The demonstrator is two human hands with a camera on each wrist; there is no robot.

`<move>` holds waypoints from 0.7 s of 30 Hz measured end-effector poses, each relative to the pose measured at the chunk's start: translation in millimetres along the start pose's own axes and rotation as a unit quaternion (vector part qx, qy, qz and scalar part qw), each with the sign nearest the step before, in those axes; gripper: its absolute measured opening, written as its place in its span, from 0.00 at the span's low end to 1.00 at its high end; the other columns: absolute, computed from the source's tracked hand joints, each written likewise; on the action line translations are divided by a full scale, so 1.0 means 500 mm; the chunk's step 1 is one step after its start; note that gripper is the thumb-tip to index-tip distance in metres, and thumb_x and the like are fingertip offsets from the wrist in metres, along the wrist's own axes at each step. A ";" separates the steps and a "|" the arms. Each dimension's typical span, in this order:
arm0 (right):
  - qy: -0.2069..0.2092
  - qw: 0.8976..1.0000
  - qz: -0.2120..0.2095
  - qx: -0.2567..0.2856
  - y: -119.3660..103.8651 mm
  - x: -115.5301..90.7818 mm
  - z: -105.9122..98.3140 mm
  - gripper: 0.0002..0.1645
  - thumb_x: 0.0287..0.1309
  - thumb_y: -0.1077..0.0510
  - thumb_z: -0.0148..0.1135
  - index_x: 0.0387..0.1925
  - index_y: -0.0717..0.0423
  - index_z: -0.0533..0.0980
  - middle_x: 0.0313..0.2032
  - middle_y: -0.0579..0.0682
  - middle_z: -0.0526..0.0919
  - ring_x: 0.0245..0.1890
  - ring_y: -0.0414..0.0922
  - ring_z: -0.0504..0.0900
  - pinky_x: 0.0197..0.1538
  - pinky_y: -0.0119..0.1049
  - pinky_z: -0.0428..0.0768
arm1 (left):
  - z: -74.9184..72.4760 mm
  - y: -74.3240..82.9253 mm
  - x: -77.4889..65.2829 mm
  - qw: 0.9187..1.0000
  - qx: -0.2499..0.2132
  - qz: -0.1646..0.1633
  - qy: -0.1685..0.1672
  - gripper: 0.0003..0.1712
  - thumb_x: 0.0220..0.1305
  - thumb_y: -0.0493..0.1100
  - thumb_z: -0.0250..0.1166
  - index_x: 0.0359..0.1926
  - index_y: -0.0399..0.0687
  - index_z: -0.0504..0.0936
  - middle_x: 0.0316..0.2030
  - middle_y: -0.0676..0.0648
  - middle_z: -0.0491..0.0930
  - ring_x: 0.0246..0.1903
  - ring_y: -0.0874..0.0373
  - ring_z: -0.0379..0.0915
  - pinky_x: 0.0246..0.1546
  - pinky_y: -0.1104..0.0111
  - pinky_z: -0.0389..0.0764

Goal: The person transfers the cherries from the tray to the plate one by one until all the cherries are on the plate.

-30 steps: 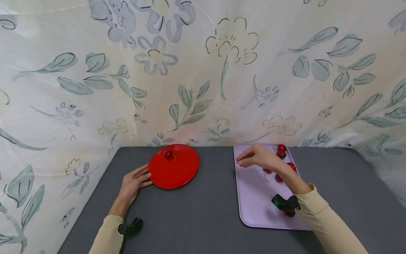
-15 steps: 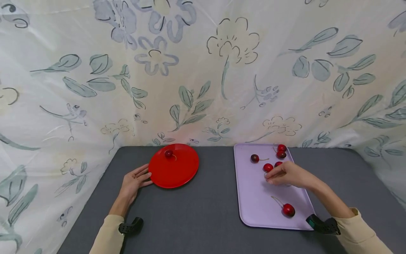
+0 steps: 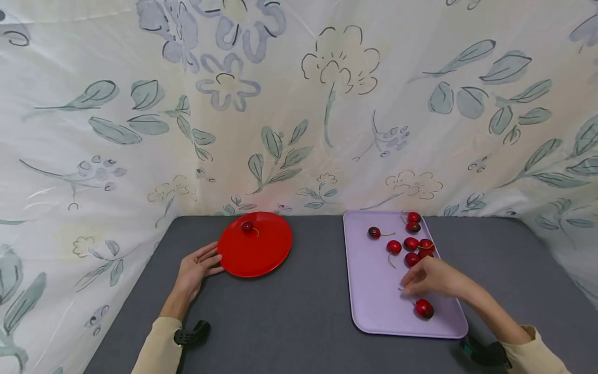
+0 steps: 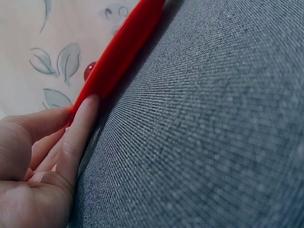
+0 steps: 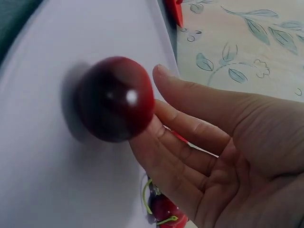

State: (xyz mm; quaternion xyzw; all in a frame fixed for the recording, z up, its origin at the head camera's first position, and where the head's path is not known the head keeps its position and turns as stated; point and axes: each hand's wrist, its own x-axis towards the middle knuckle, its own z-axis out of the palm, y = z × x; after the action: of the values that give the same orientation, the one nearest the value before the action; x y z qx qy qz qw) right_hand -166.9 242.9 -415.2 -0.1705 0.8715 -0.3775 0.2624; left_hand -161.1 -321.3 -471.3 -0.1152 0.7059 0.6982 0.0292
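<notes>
The left wrist view crops the red plate (image 4: pixel 116 57), which partly hides a cherry (image 4: pixel 88 71).

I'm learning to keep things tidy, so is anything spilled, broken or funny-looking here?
Nothing really stands out. Shiny round red cherries lie on the rectangular lilac tray, one more cherry sits on the flat round red plate, and I see no spill or breakage.

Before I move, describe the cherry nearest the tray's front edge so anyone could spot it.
On the right of the dark table lies a purple tray. At its near end, by the right hand, is one red cherry. It lies alone; the other cherries there are farther back.
</notes>
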 end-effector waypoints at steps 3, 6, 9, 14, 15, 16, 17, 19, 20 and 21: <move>0.004 1.000 0.006 -0.004 -0.001 -0.001 0.007 0.14 0.50 0.59 0.75 0.38 0.62 0.85 0.27 0.49 0.86 0.25 0.44 0.82 0.32 0.30 0.84 | 0.001 -0.001 -0.001 1.000 -0.001 0.002 0.005 0.34 0.68 0.36 0.62 0.72 0.35 0.62 0.68 0.34 0.64 0.45 0.65 0.82 0.44 0.64 0.85; 0.008 1.000 0.008 -0.003 0.001 -0.002 0.010 0.11 0.50 0.62 0.75 0.37 0.63 0.85 0.27 0.50 0.86 0.25 0.44 0.81 0.31 0.30 0.84 | 0.001 -0.002 -0.002 1.000 0.001 0.003 0.003 0.34 0.68 0.36 0.62 0.72 0.36 0.62 0.68 0.34 0.63 0.45 0.65 0.82 0.45 0.64 0.85; 0.011 1.000 0.000 0.003 0.003 -0.002 0.010 0.10 0.50 0.63 0.74 0.36 0.63 0.85 0.27 0.50 0.86 0.25 0.45 0.81 0.30 0.31 0.84 | 0.001 -0.003 -0.004 1.000 0.003 0.004 -0.001 0.34 0.69 0.37 0.62 0.72 0.36 0.62 0.68 0.34 0.63 0.45 0.66 0.81 0.45 0.64 0.84; 0.016 1.000 -0.021 0.016 0.007 -0.001 0.006 0.11 0.52 0.63 0.73 0.37 0.65 0.85 0.27 0.51 0.86 0.24 0.46 0.81 0.29 0.31 0.84 | 0.002 -0.005 -0.004 1.000 0.000 0.009 0.003 0.34 0.68 0.36 0.62 0.71 0.36 0.62 0.68 0.34 0.64 0.45 0.65 0.82 0.45 0.64 0.84; 0.017 0.999 -0.025 0.022 0.008 0.000 0.005 0.11 0.53 0.63 0.72 0.38 0.65 0.85 0.28 0.52 0.86 0.24 0.46 0.81 0.29 0.31 0.84 | 0.002 -0.005 -0.004 1.000 0.001 0.009 0.004 0.34 0.68 0.36 0.63 0.71 0.36 0.62 0.68 0.34 0.64 0.45 0.65 0.82 0.45 0.64 0.85; 0.018 0.999 -0.026 0.030 0.008 0.000 0.005 0.12 0.53 0.63 0.72 0.39 0.66 0.85 0.29 0.53 0.86 0.25 0.46 0.82 0.30 0.31 0.85 | 0.003 -0.006 -0.003 1.000 0.001 0.010 0.005 0.34 0.68 0.36 0.63 0.71 0.36 0.63 0.68 0.34 0.64 0.45 0.65 0.82 0.45 0.64 0.85; 0.018 0.999 -0.029 0.036 0.009 0.000 0.005 0.12 0.54 0.63 0.71 0.40 0.67 0.84 0.31 0.54 0.86 0.25 0.46 0.82 0.30 0.31 0.85 | 0.003 -0.007 -0.003 1.000 0.001 0.010 0.005 0.34 0.68 0.36 0.63 0.71 0.36 0.63 0.68 0.34 0.64 0.45 0.65 0.82 0.45 0.64 0.85; 0.018 0.998 -0.032 0.059 0.009 0.001 0.006 0.13 0.55 0.64 0.70 0.41 0.70 0.83 0.34 0.57 0.87 0.27 0.48 0.84 0.32 0.33 0.86 | 0.003 -0.008 -0.004 1.000 0.001 0.012 0.006 0.34 0.67 0.36 0.63 0.71 0.36 0.63 0.68 0.34 0.64 0.45 0.65 0.82 0.45 0.64 0.85; 0.017 0.997 -0.032 0.070 0.008 0.002 0.008 0.14 0.56 0.64 0.69 0.42 0.71 0.83 0.35 0.58 0.87 0.28 0.48 0.85 0.33 0.33 0.86 | 0.002 -0.008 -0.005 1.000 0.001 0.013 0.005 0.34 0.68 0.36 0.63 0.71 0.36 0.63 0.68 0.34 0.64 0.45 0.65 0.82 0.45 0.64 0.85; 0.017 0.996 -0.029 0.082 0.007 0.003 0.010 0.14 0.56 0.64 0.69 0.43 0.71 0.83 0.36 0.59 0.87 0.29 0.48 0.85 0.35 0.33 0.87 | 0.001 -0.008 -0.006 1.000 0.002 0.014 0.003 0.34 0.68 0.37 0.63 0.72 0.36 0.62 0.68 0.33 0.63 0.45 0.65 0.82 0.45 0.65 0.85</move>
State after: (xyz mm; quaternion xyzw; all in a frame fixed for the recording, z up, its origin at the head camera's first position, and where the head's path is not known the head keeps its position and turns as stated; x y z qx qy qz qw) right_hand -165.5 241.9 -421.3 -0.1670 0.8367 -0.4578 0.2499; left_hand -157.6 -320.4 -474.6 -0.1075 0.7092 0.6966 0.0180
